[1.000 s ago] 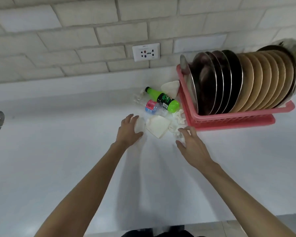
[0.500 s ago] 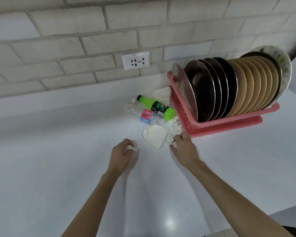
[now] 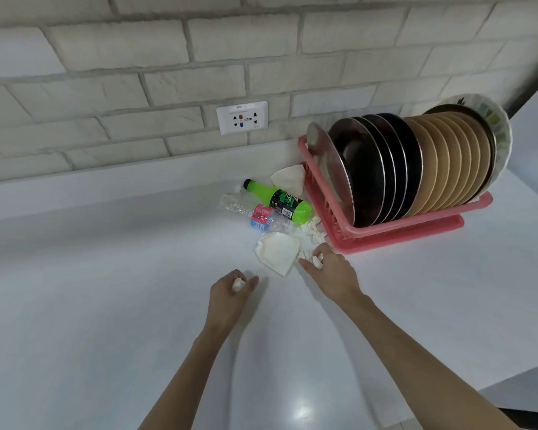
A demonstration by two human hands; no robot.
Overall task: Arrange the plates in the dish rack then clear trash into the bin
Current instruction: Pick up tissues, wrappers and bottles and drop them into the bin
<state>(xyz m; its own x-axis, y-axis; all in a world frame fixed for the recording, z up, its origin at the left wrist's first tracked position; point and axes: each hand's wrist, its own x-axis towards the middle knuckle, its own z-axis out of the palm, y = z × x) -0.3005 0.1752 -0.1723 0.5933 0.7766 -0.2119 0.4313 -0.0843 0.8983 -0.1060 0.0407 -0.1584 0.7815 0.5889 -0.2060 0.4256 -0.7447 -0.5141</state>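
Note:
A pink dish rack (image 3: 395, 229) at the right holds several upright plates (image 3: 416, 166): steel, black, tan and a patterned one. Left of it lies the trash: a green bottle (image 3: 280, 200), a crushed clear bottle (image 3: 255, 214), a flat white napkin (image 3: 277, 251), another napkin (image 3: 289, 178) behind, and small crumpled paper balls (image 3: 312, 228). My left hand (image 3: 230, 293) grips a crumpled white paper wad (image 3: 238, 284) near the counter's middle. My right hand (image 3: 331, 271) pinches another paper ball (image 3: 316, 261) just in front of the rack's near corner.
The white counter (image 3: 106, 290) runs along a brick wall with a power socket (image 3: 242, 117). The counter's front edge shows at the lower right. No bin is in view.
My left hand closed on a paper wad and drew back toward me. My right hand reached the paper balls by the rack and pinched one. The camera tilted and shifted right.

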